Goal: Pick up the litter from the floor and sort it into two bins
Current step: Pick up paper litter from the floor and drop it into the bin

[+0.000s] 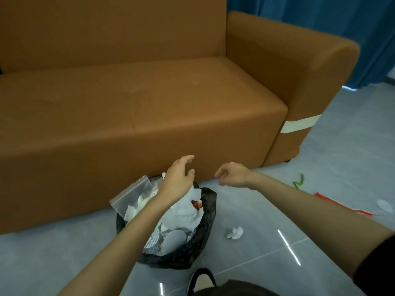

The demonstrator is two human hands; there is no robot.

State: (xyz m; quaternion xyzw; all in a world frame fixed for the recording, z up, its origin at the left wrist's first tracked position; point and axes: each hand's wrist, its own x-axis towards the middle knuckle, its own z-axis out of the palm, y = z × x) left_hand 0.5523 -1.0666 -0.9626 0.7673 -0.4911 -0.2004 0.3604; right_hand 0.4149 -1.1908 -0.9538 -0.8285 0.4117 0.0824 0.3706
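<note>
Left hand hovers over bin, fingers slack, empty, likely placed for a drop. Right hand beside it, loosely curled, holds nothing. Bin heaped with paper. Crumpled tissue on floor just right of bin; red wrapper farther right.

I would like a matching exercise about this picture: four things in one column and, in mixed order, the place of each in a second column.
1. paper ball
2. clear zip bag
3. green strip
4. red wrapper

A. floor at the right, long and flat
B. on the left rim of the bin
C. floor, just right of the bin
D. floor, by the arm of the sofa

Pairs: 1-C, 2-B, 3-D, 4-A
</note>
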